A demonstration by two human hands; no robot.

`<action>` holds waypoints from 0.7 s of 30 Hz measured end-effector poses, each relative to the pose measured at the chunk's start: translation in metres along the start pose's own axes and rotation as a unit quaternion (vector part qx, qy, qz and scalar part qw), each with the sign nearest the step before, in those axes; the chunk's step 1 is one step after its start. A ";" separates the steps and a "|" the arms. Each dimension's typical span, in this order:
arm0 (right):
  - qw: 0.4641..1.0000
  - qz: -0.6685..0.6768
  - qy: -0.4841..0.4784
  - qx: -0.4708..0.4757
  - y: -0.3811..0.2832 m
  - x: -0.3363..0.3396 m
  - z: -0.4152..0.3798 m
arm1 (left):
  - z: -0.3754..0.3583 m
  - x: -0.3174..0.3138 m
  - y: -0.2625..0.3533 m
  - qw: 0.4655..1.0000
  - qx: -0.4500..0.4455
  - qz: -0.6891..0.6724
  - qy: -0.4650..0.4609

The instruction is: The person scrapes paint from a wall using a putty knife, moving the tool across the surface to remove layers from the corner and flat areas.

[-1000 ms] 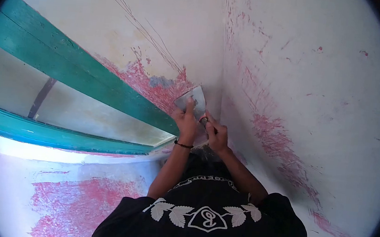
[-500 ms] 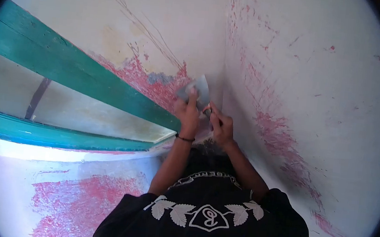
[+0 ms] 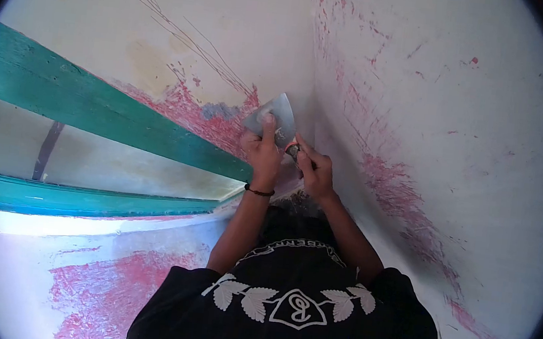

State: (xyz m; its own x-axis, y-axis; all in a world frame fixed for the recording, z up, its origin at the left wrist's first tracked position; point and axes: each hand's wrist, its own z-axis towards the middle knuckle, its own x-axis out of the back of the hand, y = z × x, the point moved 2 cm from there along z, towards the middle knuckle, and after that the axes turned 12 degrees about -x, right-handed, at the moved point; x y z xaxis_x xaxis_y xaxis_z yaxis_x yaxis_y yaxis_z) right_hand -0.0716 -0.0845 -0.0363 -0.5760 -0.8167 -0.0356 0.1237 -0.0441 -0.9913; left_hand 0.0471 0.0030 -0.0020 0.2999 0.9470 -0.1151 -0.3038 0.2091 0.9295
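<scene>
A metal scraper (image 3: 282, 110) with a wide flat blade and a dark handle is held up near the wall corner. My right hand (image 3: 316, 173) is wrapped round its handle. My left hand (image 3: 264, 154), with a dark band at the wrist, presses its fingers on the blade's face. Behind the blade, the wall shows a rough red patch (image 3: 213, 127) and a small grey patch (image 3: 219, 110). Whether the blade's edge touches the wall cannot be told.
A green wooden frame (image 3: 106, 106) slants in from the left and ends beside my left hand. The right wall (image 3: 435, 120) carries scattered red marks. More red patches lie on the lower left wall (image 3: 106, 291).
The view has shifted slightly. The scraper and both hands appear a little further left and higher, and the blade is sharper to see. Both hands keep their hold.
</scene>
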 end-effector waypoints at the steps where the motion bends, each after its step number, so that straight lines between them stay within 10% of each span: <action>1: 1.000 -0.004 0.011 0.020 0.005 -0.004 -0.003 | 0.002 0.001 -0.009 0.999 0.003 -0.038 -0.006; 21: 0.999 -0.003 -0.023 -0.023 0.029 -0.013 -0.023 | -0.023 0.012 -0.002 0.998 0.026 -0.024 0.046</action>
State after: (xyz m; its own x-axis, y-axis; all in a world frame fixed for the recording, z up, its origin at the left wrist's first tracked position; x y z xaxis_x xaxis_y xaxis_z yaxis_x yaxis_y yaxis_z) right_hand -0.0789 -0.0621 -0.0678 -0.5388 -0.8421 -0.0253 0.0823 -0.0227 -0.9963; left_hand 0.0301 0.0193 -0.0129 0.2273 0.9553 -0.1890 -0.2429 0.2435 0.9390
